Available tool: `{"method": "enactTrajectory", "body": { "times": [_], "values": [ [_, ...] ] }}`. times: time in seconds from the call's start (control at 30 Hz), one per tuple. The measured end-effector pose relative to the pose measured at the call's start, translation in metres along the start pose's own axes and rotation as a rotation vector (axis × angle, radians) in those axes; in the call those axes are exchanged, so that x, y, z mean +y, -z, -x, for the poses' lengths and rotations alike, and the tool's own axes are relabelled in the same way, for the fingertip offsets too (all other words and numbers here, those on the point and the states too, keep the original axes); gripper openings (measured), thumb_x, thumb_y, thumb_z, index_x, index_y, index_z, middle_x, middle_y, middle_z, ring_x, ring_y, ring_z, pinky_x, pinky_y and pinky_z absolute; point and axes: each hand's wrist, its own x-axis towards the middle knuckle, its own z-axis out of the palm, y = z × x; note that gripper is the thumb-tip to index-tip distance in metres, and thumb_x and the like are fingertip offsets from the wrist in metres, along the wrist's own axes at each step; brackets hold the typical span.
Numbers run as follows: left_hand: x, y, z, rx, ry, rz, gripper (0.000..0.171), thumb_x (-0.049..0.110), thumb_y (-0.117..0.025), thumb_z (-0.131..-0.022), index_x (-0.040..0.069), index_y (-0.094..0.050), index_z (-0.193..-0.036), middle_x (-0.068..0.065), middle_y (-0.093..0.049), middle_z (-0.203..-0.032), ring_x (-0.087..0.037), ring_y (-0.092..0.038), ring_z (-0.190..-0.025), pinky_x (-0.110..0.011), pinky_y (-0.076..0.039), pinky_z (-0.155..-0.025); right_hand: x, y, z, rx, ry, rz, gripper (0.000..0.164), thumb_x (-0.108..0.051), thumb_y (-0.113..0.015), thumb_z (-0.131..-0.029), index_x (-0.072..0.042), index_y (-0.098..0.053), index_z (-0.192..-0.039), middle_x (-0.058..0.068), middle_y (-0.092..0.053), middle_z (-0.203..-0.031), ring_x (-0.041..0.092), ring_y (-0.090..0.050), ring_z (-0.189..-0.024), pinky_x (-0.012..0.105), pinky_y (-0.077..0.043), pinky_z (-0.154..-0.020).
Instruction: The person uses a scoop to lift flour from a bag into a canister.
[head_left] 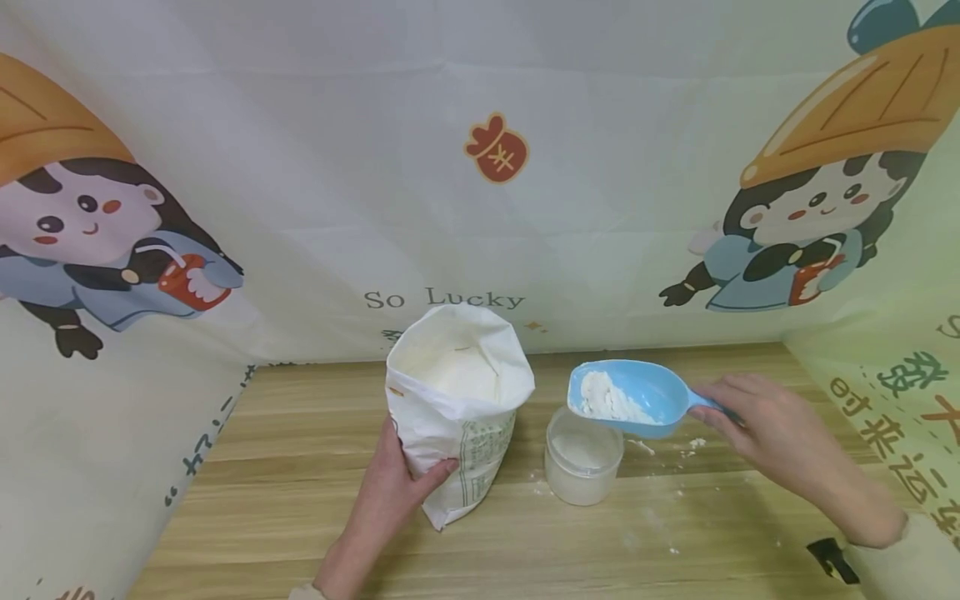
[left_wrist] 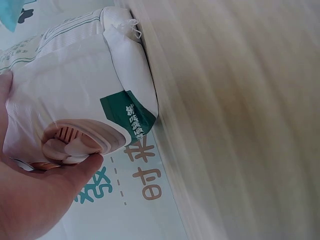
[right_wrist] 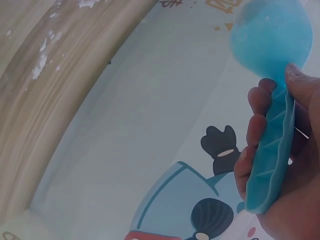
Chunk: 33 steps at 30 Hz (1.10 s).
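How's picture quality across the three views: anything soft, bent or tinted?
Head: bag and scoop read clearly, right side wall tinted yellow-green; left wrist: tabletop grain soft; right wrist: dim overall, the tabletop's edge looks bowed.

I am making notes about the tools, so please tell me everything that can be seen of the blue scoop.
The scoop is light blue and looks like plastic, with a deep, rounded bowl and a slim handle, ribbed along its hollow underside. White powder lies toward the bowl's tip. The right hand holds the handle, fingers curled round it, open side up, beside the bag. Whether it touches the jar is unclear.
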Motion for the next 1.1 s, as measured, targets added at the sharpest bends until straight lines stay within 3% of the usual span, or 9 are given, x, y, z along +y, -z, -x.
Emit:
{"method": "enactTrajectory", "body": {
  "times": [0.1,0.37,0.67,0.97,1.1],
  "values": [
    [-0.001,-0.001,-0.001,-0.003,0.004,0.009,0.099,0.027,-0.09,-0.082,0.003,-0.028,-0.155,-0.022,-0.058,-0.13,-0.04,-0.059,-0.12,-0.06,-0.047,-0.103,0.002,0.002,0.002,-0.013,0.019,0.015,0.029,-0.019,-0.08,-0.088,-0.003,-0.077,-0.112,0.011,-0.076,-0.102,0.035,-0.071,-0.094,0.056,-0.056,-0.081],
    [0.0,0.0,0.0,0.002,0.001,0.002,0.099,0.028,-0.09,-0.082,0.003,-0.028,-0.154,-0.021,-0.059,-0.128,-0.04,-0.06,-0.119,-0.059,-0.048,-0.102,0.005,0.007,0.001,-0.066,0.064,0.077,0.032,-0.035,-0.072,-0.097,-0.007,-0.079,-0.109,0.006,-0.076,-0.096,0.031,-0.072,-0.088,0.051,-0.059,-0.074],
    [0.0,0.0,0.001,0.003,-0.006,0.001,0.097,0.027,-0.089,-0.082,0.001,-0.03,-0.153,-0.021,-0.059,-0.129,-0.039,-0.06,-0.117,-0.059,-0.048,-0.101,0.008,0.009,-0.003,-0.045,0.148,0.113,0.07,-0.061,-0.034,-0.106,-0.008,-0.079,-0.105,0.003,-0.075,-0.091,0.029,-0.071,-0.083,0.049,-0.058,-0.068],
    [0.001,0.0,0.0,0.0,-0.002,0.007,0.094,0.032,-0.089,-0.083,0.001,-0.032,-0.151,-0.021,-0.061,-0.126,-0.039,-0.061,-0.116,-0.059,-0.049,-0.1,0.004,0.015,-0.009,-0.078,0.174,0.124,0.035,-0.041,-0.066,-0.1,-0.008,-0.079,-0.105,0.003,-0.074,-0.093,0.029,-0.071,-0.085,0.051,-0.057,-0.073],
    [0.001,0.0,0.0,-0.001,-0.004,0.009,0.093,0.031,-0.089,-0.083,0.001,-0.032,-0.151,-0.021,-0.061,-0.126,-0.039,-0.061,-0.116,-0.058,-0.049,-0.1,0.003,0.017,-0.011,-0.085,0.194,0.133,0.051,-0.051,-0.052,-0.105,-0.008,-0.079,-0.104,0.004,-0.074,-0.092,0.03,-0.071,-0.085,0.051,-0.057,-0.072]
  ]
}}
